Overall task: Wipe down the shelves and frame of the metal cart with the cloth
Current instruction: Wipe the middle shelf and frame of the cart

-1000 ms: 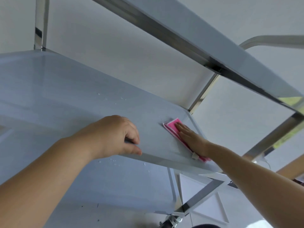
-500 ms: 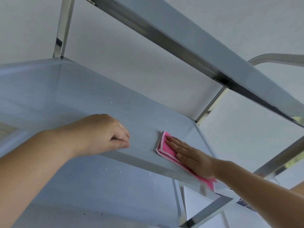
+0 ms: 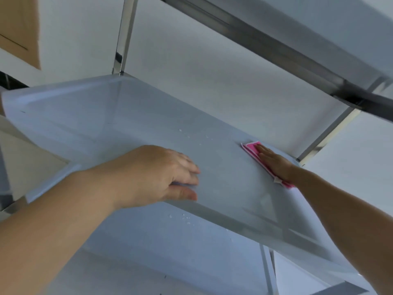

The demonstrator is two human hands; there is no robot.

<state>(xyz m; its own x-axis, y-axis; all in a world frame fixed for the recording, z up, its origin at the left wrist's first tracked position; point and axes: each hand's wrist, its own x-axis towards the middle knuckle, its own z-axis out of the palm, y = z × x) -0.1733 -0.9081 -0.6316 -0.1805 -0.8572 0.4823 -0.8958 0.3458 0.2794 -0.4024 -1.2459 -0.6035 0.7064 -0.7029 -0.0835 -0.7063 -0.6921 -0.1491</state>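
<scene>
The metal cart's middle shelf (image 3: 110, 128) fills the view, grey and shiny, with a few water drops near its centre. A pink cloth (image 3: 252, 149) lies flat on the shelf's far right part. My right hand (image 3: 274, 162) presses on it with fingers stretched out flat. My left hand (image 3: 161, 175) rests on the shelf's near edge, thumb under the rim and fingers on top. The top shelf's edge (image 3: 265, 41) crosses overhead, and the lower shelf (image 3: 170, 252) shows beneath.
Chrome uprights stand at the back left (image 3: 122, 39) and the right (image 3: 327, 133). A pale wall lies behind the cart. A brown wooden panel (image 3: 19, 30) shows at the upper left.
My right hand slid the cloth away from the near edge toward the shelf's far right. My left hand shifted along the front rim, its fingers more spread. The view swung left.
</scene>
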